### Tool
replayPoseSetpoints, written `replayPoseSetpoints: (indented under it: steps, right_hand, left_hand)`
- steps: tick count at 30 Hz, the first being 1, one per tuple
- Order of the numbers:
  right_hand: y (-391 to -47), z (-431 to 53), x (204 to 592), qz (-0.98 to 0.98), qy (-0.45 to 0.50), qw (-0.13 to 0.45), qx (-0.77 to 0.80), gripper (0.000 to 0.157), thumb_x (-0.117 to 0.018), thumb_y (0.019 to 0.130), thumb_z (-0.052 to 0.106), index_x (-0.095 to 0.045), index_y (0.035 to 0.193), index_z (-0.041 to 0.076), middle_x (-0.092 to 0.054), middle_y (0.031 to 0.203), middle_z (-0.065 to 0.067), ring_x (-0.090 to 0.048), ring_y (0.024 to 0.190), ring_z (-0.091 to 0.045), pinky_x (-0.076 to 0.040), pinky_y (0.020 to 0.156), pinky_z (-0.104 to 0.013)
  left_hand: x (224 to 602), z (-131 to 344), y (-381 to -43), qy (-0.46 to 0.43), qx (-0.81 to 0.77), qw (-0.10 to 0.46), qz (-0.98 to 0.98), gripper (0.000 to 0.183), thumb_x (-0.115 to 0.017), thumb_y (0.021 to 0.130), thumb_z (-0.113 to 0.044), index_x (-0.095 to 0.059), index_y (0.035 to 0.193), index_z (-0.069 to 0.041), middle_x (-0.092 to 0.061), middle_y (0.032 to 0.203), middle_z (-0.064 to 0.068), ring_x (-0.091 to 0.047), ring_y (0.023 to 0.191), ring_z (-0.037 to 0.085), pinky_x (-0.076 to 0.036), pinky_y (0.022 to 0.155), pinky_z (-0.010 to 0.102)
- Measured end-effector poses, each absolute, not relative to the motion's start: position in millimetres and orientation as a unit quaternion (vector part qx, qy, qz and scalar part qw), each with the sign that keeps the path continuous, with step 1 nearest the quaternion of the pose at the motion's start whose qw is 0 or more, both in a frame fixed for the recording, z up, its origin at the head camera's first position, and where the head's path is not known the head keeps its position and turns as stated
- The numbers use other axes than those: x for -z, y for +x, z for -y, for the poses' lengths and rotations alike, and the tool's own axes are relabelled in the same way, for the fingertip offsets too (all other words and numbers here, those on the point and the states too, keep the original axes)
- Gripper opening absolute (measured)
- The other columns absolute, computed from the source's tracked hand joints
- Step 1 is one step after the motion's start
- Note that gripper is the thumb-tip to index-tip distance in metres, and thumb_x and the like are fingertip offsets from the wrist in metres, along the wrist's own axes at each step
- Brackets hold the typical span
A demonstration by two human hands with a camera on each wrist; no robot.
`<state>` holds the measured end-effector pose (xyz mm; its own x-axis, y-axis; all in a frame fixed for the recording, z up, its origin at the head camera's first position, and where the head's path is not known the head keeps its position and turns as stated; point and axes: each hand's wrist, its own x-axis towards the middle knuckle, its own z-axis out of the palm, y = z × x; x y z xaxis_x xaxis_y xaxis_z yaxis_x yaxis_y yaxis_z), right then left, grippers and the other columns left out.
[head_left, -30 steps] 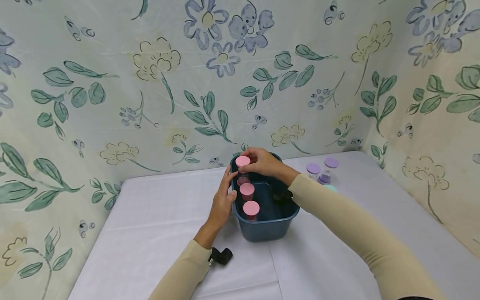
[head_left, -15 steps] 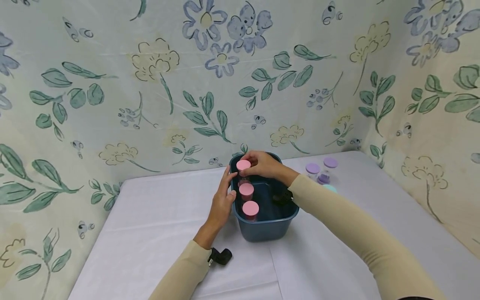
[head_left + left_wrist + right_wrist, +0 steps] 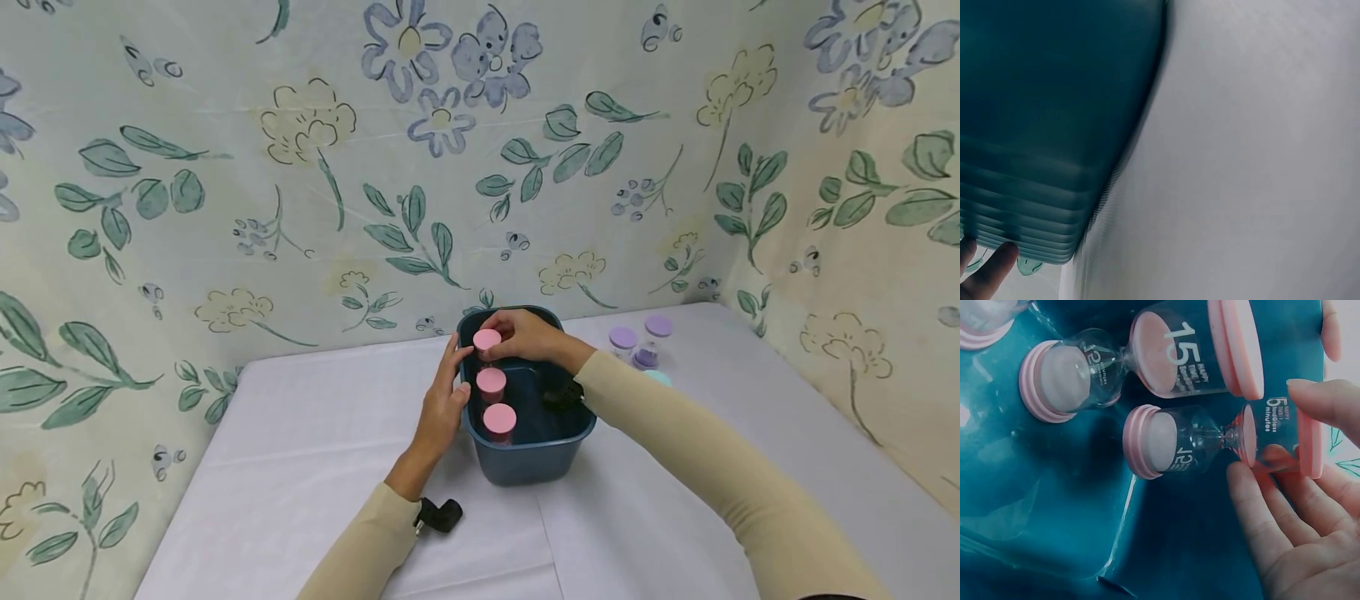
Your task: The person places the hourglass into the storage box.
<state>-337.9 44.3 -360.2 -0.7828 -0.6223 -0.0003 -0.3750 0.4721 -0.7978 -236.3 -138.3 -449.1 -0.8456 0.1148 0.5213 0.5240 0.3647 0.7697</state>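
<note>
A pink-capped sand timer (image 3: 487, 340), marked 15 in the right wrist view, is held near its upper end by my right hand (image 3: 528, 333), thumb on one side and fingers on the other. It stands at the far left end of the dark blue bin (image 3: 528, 462). Two more pink sand timers, a middle one (image 3: 491, 382) and a near one (image 3: 499, 419), line up in front of it along the left wall. My left hand (image 3: 444, 408) rests with extended fingers against the bin's left side; two of its fingertips (image 3: 1004, 250) touch the ribbed outer wall.
Right of the bin, partly behind my right sleeve, stand purple-capped sand timers (image 3: 622, 337) and a turquoise cap (image 3: 657, 377). A white cloth (image 3: 322, 450) covers the table. Floral fabric (image 3: 420, 167) hangs close behind the bin.
My right hand has lowered the sand timer further into the bin, so its cap sits lower. My left hand has stayed at the bin's side.
</note>
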Motion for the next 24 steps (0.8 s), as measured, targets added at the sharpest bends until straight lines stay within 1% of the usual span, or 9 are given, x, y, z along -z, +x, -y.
replayPoseSetpoints:
  steps: [3, 9, 11, 14, 20, 24]
  right_hand:
    - [-339.1, -44.8, 361.2, -0.847, -0.298, 0.15, 0.413, 0.042, -0.074, 0.082, 0.018, -0.06, 0.12, 0.005, -0.067, 0.115, -0.011, -0.065, 0.101, -0.023, -0.051, 0.092, -0.039]
    - [-341.1, -45.2, 363.8, -0.86, -0.288, 0.161, 0.389, 0.042, -0.074, 0.083, 0.02, -0.06, 0.12, 0.007, -0.067, 0.115, -0.009, -0.063, 0.101, -0.022, -0.052, 0.091, -0.039]
    - [-341.2, -45.2, 364.8, -0.864, -0.287, 0.166, 0.379, 0.042, -0.073, 0.083, 0.021, -0.06, 0.121, 0.007, -0.066, 0.116, -0.009, -0.063, 0.101, -0.022, -0.052, 0.091, -0.038]
    - [-341.3, -44.7, 365.7, -0.867, -0.288, 0.171, 0.37, 0.042, -0.073, 0.084, 0.02, -0.059, 0.121, 0.006, -0.064, 0.116, -0.009, -0.062, 0.1, -0.022, -0.053, 0.089, -0.037]
    - [-340.8, -43.5, 365.7, -0.872, -0.286, 0.171, 0.359, 0.042, -0.073, 0.084, 0.017, -0.059, 0.121, 0.005, -0.064, 0.115, -0.01, -0.062, 0.099, -0.022, -0.054, 0.087, -0.036]
    - [-340.8, -42.7, 365.4, -0.876, -0.283, 0.174, 0.349, 0.042, -0.072, 0.084, 0.016, -0.058, 0.122, 0.005, -0.063, 0.117, -0.011, -0.062, 0.101, -0.023, -0.054, 0.088, -0.036]
  left_hand:
    - [449.6, 138.3, -236.6, -0.201, 0.526, 0.196, 0.803, 0.052, -0.036, 0.097, -0.021, -0.035, 0.148, -0.016, -0.013, 0.161, -0.001, -0.016, 0.146, 0.023, -0.025, 0.108, 0.063]
    - [447.8, 136.7, -237.0, -0.197, 0.534, 0.186, 0.801, 0.052, -0.036, 0.095, -0.013, -0.035, 0.147, -0.004, -0.014, 0.161, 0.011, -0.015, 0.146, 0.031, -0.023, 0.108, 0.064]
    - [447.3, 136.2, -236.8, -0.196, 0.538, 0.183, 0.799, 0.052, -0.037, 0.095, -0.011, -0.035, 0.146, -0.002, -0.015, 0.16, 0.013, -0.015, 0.146, 0.033, -0.022, 0.108, 0.064]
    - [447.0, 136.1, -236.0, -0.193, 0.535, 0.184, 0.802, 0.052, -0.037, 0.096, -0.015, -0.036, 0.146, -0.004, -0.015, 0.161, 0.011, -0.016, 0.146, 0.031, -0.022, 0.108, 0.064]
    - [446.2, 137.2, -234.4, -0.199, 0.528, 0.193, 0.803, 0.051, -0.036, 0.098, -0.027, -0.035, 0.148, -0.015, -0.014, 0.161, 0.0, -0.016, 0.147, 0.022, -0.024, 0.109, 0.061]
    - [447.1, 138.2, -236.0, -0.203, 0.529, 0.195, 0.801, 0.051, -0.035, 0.098, -0.029, -0.035, 0.147, -0.018, -0.013, 0.161, -0.003, -0.015, 0.147, 0.021, -0.024, 0.108, 0.062]
